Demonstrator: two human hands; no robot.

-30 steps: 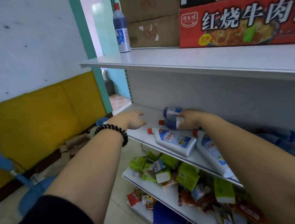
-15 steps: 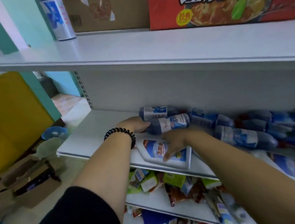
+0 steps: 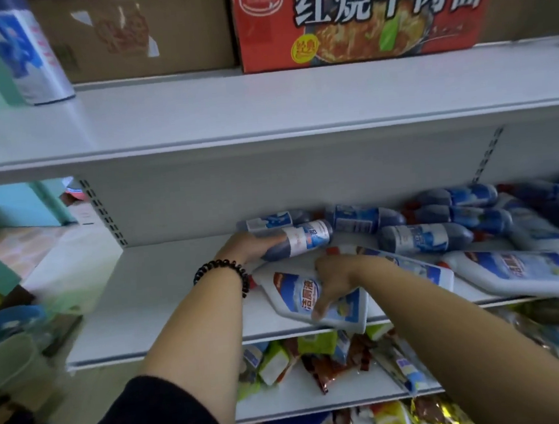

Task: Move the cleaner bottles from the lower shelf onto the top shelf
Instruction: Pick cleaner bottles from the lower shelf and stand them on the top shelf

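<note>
Placed bottle: a tall dark-blue plastic cleaner bottle with a blue-and-white label (image 3: 25, 54) stands upright on the white metal top shelf (image 3: 263, 106), far left of the red printed noodle carton (image 3: 366, 14). It is the only cleaner bottle seen up there.
Neighbour: a brown cardboard box (image 3: 130, 33) sits between that bottle and the carton.
Left hand: the left hand (image 3: 244, 248), with a black bead bracelet (image 3: 222, 270) at the wrist, is below and left of the carton. It grips a round dark-blue bottle (image 3: 307, 238) lying on its side on the white lower shelf (image 3: 165, 304). Its fingers curl round the narrow end, with the tips hidden behind the bottle.
Right hand: the right hand (image 3: 335, 279), directly below the carton, holds a flat white bottle with a blue label (image 3: 298, 297). The thumb presses on the label and the other fingers wrap over the far edge. This bottle also lies on the lower shelf, one corner past the shelf's front lip.
Still to move: a heap of lying bottles (image 3: 440, 229) is below and right of the carton, dark-blue ones at the back and white ones in front.
Progress: early, by my reading; one bottle is up, two are in hand but not yet lifted, and many remain.
Under it all: loose snack packets (image 3: 316, 359) lie on the shelves further below the carton.
</note>
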